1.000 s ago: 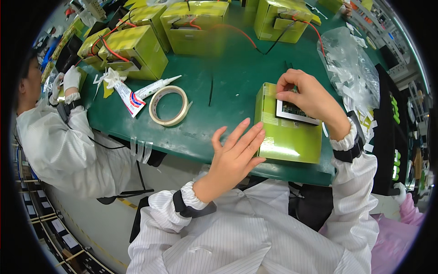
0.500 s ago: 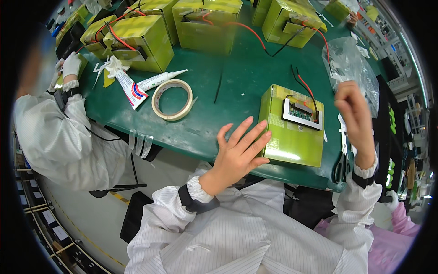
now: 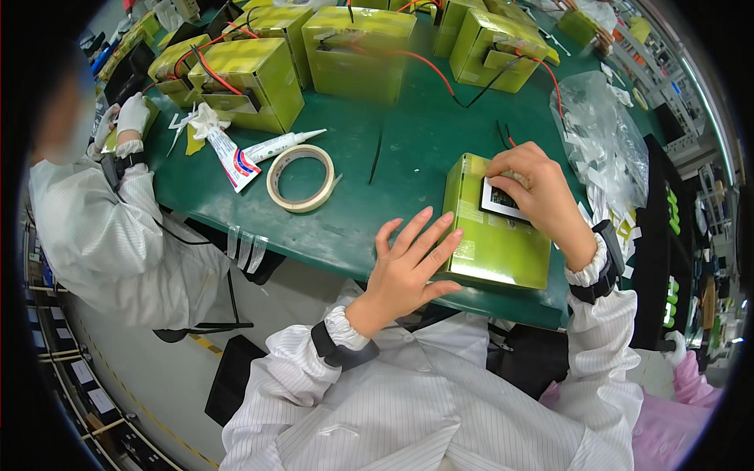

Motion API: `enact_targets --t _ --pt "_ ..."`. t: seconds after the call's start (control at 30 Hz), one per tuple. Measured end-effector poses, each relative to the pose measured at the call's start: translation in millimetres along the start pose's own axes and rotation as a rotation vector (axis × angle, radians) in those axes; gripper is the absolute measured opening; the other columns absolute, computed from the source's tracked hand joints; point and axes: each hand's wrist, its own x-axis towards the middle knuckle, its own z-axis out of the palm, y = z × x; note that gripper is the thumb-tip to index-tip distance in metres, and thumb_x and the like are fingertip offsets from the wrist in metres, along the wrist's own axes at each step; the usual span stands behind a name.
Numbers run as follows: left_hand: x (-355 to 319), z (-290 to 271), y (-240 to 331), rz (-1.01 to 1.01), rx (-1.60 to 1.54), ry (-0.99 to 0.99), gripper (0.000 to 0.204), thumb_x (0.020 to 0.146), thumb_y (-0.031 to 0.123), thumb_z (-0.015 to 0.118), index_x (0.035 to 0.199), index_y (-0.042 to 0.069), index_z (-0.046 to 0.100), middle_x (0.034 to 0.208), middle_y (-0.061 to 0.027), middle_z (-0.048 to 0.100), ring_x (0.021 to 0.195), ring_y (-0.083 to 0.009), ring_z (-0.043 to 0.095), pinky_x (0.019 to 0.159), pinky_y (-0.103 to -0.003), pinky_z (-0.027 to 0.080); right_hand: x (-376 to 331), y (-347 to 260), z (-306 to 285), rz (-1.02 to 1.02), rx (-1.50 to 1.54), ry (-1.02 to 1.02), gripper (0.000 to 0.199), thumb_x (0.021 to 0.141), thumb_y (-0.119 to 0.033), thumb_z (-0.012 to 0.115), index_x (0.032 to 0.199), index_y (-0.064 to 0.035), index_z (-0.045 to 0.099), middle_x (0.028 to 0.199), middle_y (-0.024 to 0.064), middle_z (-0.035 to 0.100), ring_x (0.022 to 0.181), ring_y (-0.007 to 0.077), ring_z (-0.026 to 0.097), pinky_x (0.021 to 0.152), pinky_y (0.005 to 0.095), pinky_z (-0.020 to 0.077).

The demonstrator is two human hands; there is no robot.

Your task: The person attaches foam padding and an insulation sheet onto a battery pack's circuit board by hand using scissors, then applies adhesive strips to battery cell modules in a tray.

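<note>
Broadly, a green worktable (image 3: pixel 408 157) fills the upper half of the view, its near edge curving across the middle. Along its far side stand several yellow-green wrapped blocks (image 3: pixel 357 51) with red and black leads trailing over the green surface. A clear plastic bag (image 3: pixel 601 133) of white scraps lies at the right edge. At the left a co-worker in a white striped coat sits with a gloved hand (image 3: pixel 132 114) at the table's corner. Nearest the person lies one yellow-green block (image 3: pixel 495 243) on its side, close to the table's front edge. The left hand (image 3: pixel 408 263) lies flat against that block's near left side, fingers spread and straight, gripping nothing. The right hand (image 3: pixel 538 192) rests on top of the block, its fingers curled and pressing down on a small white-bordered board (image 3: pixel 499 200) set on the upper face; whether they pinch it cannot be told. A roll of pale tape (image 3: pixel 301 178) lies flat to the left, well apart from the hands, with a white tube (image 3: pixel 281 144) just beyond it and a thin black strip (image 3: pixel 377 147) nearby.
</note>
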Motion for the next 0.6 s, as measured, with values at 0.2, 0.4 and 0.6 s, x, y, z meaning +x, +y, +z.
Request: enact_targets --t 0.2,0.4,0.6 --pt "-2 0 -1 -0.009 0.003 0.005 0.057 0.079 0.052 0.048 0.121 0.013 0.05 0.13 -0.0052 0.042 0.123 -0.0229 0.032 0.097 -0.045 0.021 7 -2 2 0.128 0.006 -0.026 0.007 0.071 -0.003 0.063 0.074 -0.0007 0.058 0.08 0.0066 0.058 0.082 0.0233 0.051 0.071 0.031 0.0416" --pt "0 0 0 0.001 0.022 0.005 0.059 0.081 0.056 0.04 0.119 0.012 0.052 0.128 -0.0068 0.045 0.121 -0.0261 0.035 0.097 -0.043 0.02 2 1 10 0.079 -0.021 0.069 0.008 0.071 -0.005 0.063 0.074 0.0003 0.058 0.076 0.0092 0.054 0.078 0.0253 0.048 0.067 0.0333 0.041" --pt "0 0 0 0.0 0.013 0.012 0.059 0.081 0.056 0.04 0.118 0.012 0.053 0.128 -0.0069 0.046 0.122 -0.0261 0.035 0.097 -0.044 0.02 1 -5 11 -0.053 -0.117 0.115 0.009 0.07 -0.003 0.063 0.072 -0.0007 0.055 0.075 0.0096 0.051 0.078 0.0279 0.047 0.07 0.0339 0.0406"
